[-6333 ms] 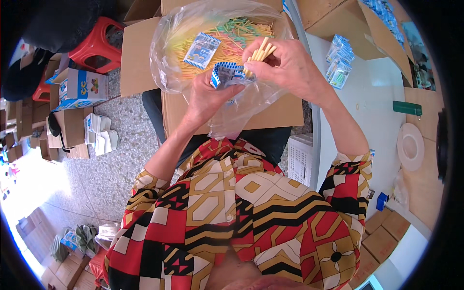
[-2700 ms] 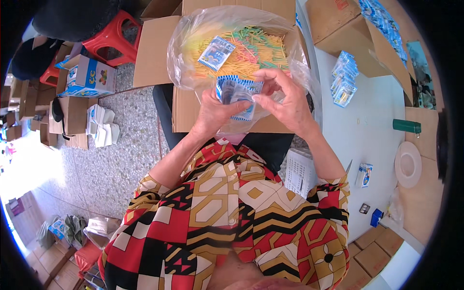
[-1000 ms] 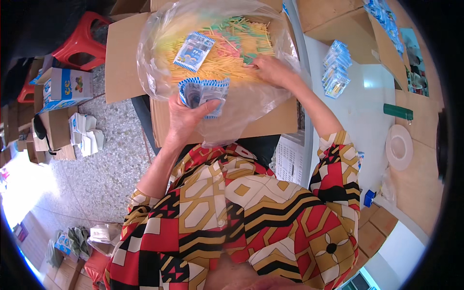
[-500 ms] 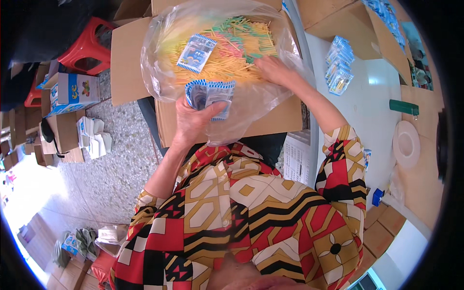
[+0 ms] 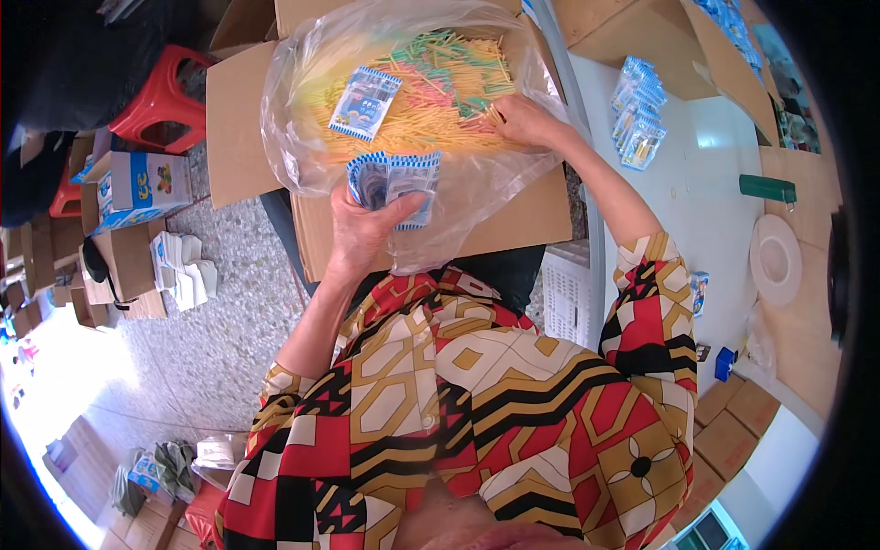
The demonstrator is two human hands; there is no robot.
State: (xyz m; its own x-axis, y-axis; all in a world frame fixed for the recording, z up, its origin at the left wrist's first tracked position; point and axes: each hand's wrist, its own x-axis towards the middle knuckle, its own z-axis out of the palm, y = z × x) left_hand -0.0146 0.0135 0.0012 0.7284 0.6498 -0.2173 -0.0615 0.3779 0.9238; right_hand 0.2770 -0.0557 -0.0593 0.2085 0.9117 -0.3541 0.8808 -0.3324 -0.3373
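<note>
An open cardboard box (image 5: pixel 240 119), lined with a clear plastic bag (image 5: pixel 289 151), holds a heap of thin sticks (image 5: pixel 440 115) in yellow, pink and green. My left hand (image 5: pixel 362 225) grips a blue-and-white packet (image 5: pixel 417 179) at the near edge of the heap; the packet is bent into a curve. On the sticks lies a flat packet (image 5: pixel 365 103) of the same colours. At the heap's right side my right hand (image 5: pixel 530 122) is closed, its fingertips pinched around a few sticks. Part of those fingers is hidden from view.
On the white table to the right is a row of filled packets (image 5: pixel 639 112), near a green object (image 5: pixel 768 189) and a round pale lid (image 5: pixel 775 260). A red stool (image 5: pixel 170 101) and a printed carton (image 5: pixel 142 188) stand on the left. A white plastic crate (image 5: pixel 566 289) is below the table edge.
My right hand has shifted slightly right among the sticks and its fingers have drawn together. The left hand keeps hold of the curved packet. The whole view has tilted a little.
</note>
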